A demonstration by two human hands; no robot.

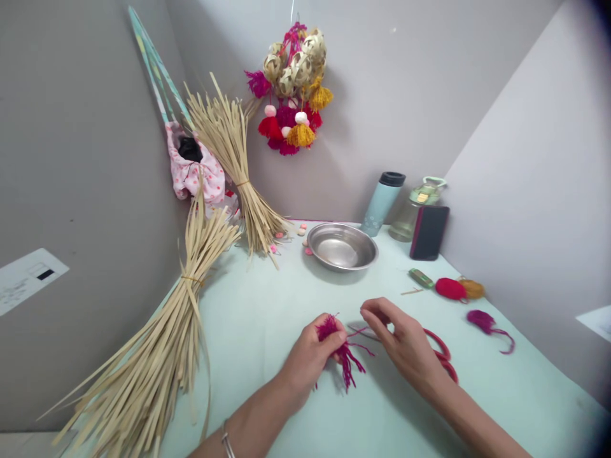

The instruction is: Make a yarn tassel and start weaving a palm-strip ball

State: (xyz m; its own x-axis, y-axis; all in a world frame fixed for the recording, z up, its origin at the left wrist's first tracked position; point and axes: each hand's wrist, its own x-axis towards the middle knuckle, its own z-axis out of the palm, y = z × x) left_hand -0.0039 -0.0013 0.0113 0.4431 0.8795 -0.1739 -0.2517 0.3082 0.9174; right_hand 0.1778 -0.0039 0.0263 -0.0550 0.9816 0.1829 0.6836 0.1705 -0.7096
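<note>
Left hand [312,356]: grasping a magenta yarn bundle [350,367], thumb on top, loose strands hanging above the table [252,318]. Right hand [401,334]: fingertips near the strands, over red-handled scissors [447,363] (cannot tell whether it pinches anything).

My tassel [327,327] is super fuzzy, matt yarn. Bowl's [341,251] smooth, shiny metal, scissor handles [442,341] look like glossy plastic, the strips [147,375] are matt and dry-looking, phone's [430,232] got a smooth glassy face.
</note>
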